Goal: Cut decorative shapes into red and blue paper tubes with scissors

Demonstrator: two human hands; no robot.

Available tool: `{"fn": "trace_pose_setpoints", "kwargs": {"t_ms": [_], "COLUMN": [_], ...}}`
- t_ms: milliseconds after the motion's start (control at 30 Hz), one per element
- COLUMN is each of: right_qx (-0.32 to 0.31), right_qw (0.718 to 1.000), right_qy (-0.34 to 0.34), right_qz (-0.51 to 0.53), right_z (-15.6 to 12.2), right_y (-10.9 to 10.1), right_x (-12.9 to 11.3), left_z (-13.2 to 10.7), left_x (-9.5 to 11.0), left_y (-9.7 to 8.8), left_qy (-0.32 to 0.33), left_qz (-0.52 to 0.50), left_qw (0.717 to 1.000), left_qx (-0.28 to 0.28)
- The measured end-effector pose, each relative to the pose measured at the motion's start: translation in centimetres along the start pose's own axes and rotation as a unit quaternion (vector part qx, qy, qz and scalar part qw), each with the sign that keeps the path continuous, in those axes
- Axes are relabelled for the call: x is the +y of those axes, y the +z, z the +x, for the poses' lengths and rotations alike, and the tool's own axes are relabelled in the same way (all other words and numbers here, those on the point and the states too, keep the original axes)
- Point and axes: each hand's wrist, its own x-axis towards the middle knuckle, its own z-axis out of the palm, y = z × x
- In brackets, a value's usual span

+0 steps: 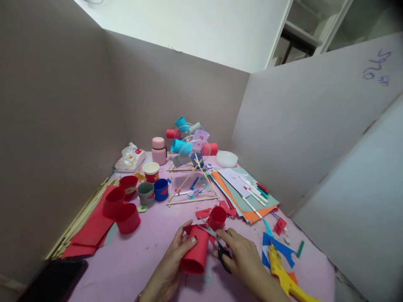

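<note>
My left hand is closed round the left side of a red paper tube, thumb on its front. The tube's lower opening faces me. In my right hand is a pair of scissors with black handles. Their blades are parted and lie across the tube's upper edge. Just beyond the blades stands a short red paper ring, with red paper scraps beside it. Part of the scissor handles is hidden by my fingers.
Several paper cups, among them a red one and a blue one, stand at left. A stick frame carries a wheel of coloured tubes behind. Coloured sheets with markers and a yellow glue gun lie right; a phone lies front left.
</note>
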Motion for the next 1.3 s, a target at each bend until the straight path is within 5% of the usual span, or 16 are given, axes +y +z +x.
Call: {"fn": "trace_pose_setpoints", "kwargs": {"t_ms": [367,533,667,867,1133,1300], "right_qx": [-0.001,0.008,0.001,-0.041,-0.162,-0.159], "right_qw": [0.999,0.992,0.978,0.941,0.853,0.836], "right_qy": [0.007,0.02,0.028,0.03,0.023,0.041], "right_qz": [0.046,0.123,0.205,0.335,0.495,0.524], "right_z": [-0.2,-0.2,-0.2,-0.6,-1.0,-1.3], "right_y": [-0.2,0.1,0.7,1.4,1.1,0.8], "right_x": [0.3,0.4,0.3,0.1,0.0,-0.3], "left_z": [0.4,0.9,0.9,0.7,0.5,0.8], "left_x": [0.1,0.2,0.6,0.9,0.8,0.9], "left_y": [-0.2,-0.1,0.1,0.3,0.2,0.0], "left_qy": [-0.003,-0.003,0.027,0.07,0.094,0.107], "left_qz": [-0.028,-0.074,-0.084,-0.035,0.039,0.046], "left_qw": [1.0,0.995,0.994,0.996,0.994,0.993], "left_qx": [0.004,0.065,0.058,0.04,0.026,0.028]}}
